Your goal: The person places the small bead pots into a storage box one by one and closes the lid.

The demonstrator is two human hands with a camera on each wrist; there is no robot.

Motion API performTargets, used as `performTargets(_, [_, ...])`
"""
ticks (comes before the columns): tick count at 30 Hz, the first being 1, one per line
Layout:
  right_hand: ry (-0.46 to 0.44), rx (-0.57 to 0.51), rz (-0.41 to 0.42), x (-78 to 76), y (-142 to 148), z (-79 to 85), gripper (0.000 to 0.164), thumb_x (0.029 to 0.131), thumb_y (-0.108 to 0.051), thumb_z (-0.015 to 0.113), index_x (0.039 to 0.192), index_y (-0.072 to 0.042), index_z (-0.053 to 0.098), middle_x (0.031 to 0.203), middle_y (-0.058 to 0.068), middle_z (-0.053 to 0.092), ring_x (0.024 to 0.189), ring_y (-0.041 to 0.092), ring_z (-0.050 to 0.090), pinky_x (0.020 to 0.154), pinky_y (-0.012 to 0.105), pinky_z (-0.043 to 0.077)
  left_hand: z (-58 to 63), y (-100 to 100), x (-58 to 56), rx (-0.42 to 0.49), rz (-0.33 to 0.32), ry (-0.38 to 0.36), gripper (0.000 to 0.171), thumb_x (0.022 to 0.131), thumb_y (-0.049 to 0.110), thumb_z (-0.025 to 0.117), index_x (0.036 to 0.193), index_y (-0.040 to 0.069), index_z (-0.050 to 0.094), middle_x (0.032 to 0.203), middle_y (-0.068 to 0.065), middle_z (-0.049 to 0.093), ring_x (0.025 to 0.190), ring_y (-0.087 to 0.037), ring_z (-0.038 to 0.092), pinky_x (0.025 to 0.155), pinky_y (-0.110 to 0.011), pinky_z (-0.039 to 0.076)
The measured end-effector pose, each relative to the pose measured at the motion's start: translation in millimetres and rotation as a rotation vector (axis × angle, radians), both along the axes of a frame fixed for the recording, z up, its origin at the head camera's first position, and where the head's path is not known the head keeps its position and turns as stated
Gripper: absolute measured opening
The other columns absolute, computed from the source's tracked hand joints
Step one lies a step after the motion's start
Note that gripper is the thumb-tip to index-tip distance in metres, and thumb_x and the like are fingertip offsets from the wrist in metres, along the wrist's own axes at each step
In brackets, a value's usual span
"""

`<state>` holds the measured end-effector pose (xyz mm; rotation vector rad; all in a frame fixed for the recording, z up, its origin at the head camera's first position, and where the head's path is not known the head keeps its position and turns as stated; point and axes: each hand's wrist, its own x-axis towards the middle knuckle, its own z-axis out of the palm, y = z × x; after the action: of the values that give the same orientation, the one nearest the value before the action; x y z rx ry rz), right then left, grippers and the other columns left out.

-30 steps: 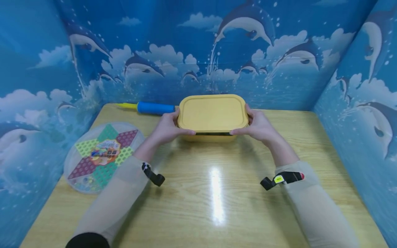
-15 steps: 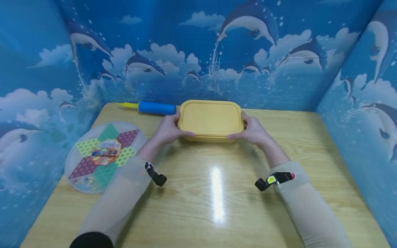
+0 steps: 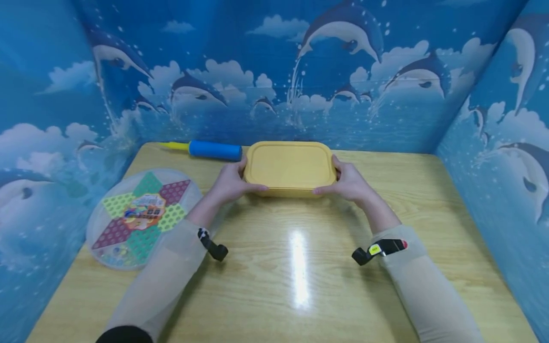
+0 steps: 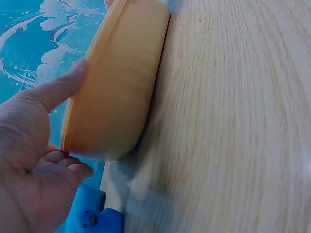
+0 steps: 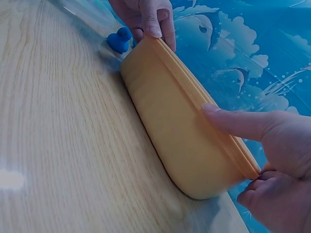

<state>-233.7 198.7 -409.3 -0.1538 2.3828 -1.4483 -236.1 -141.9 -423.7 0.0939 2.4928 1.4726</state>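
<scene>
A yellow rectangular storage box (image 4: pixel 121 82) stands at the back middle of the table, its matching lid (image 3: pixel 290 164) lying level on top. My left hand (image 3: pixel 230 182) grips the left end, thumb (image 4: pixel 77 73) along the front of the lid's rim and fingers round the corner. At the opposite end my right hand (image 3: pixel 351 182) holds the box the same way, thumb (image 5: pixel 211 108) on the front edge. In the right wrist view the lid's rim runs along the box's top with no gap showing. The box's inside is hidden.
A blue hand pump (image 3: pixel 214 150) with a yellow nozzle lies behind my left hand. Near it shows a small blue bird-like piece (image 4: pixel 104 221). A round clear case with a star-patterned board (image 3: pixel 143 209) rests at the left. Dolphin-printed curtains (image 3: pixel 274 71) enclose the table.
The lid has come down onto the box, closing the dark gap at its front. Both hands have lowered slightly with it, and the right hand has shifted a little left.
</scene>
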Motion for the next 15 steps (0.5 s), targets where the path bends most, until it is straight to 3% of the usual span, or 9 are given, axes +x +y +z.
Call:
performTargets(7, [0.012,-0.017,0.006,-1.2,1.0,-5.5,0.139,0.074,-0.026,0.1,0.167,-0.005,0.0,0.174,0.016,0.01,0.151,0.032,0.039,0.121,0.041,0.037,-0.7,-2.4,1.6,-0.002,-0.014,0.024,0.131,0.068,0.05,0.1,0.169,0.017,0.022,0.171,-0.004,0.031,0.153,-0.019,0.034,0.12,-0.039,0.04])
performTargets(10, [0.014,-0.011,0.023,-0.1,2.5,-5.4,0.138,0.076,-0.031,0.099,0.167,-0.005,-0.002,0.174,0.016,0.007,0.153,0.033,0.034,0.123,0.042,0.033,-0.3,-2.6,1.9,-0.022,-0.023,0.03,0.13,0.069,0.05,0.099,0.169,0.017,0.021,0.171,-0.004,0.031,0.154,-0.02,0.033,0.121,-0.04,0.038])
performTargets(15, [0.119,0.158,0.061,2.6,9.5,-1.8,0.132,0.084,-0.054,0.089,0.168,-0.011,-0.003,0.175,0.012,0.001,0.159,0.035,0.016,0.127,0.052,0.022,4.7,-2.9,4.3,-0.122,-0.021,0.03,0.131,0.075,0.06,0.092,0.17,0.014,0.016,0.173,-0.008,0.024,0.158,-0.026,0.024,0.125,-0.046,0.03])
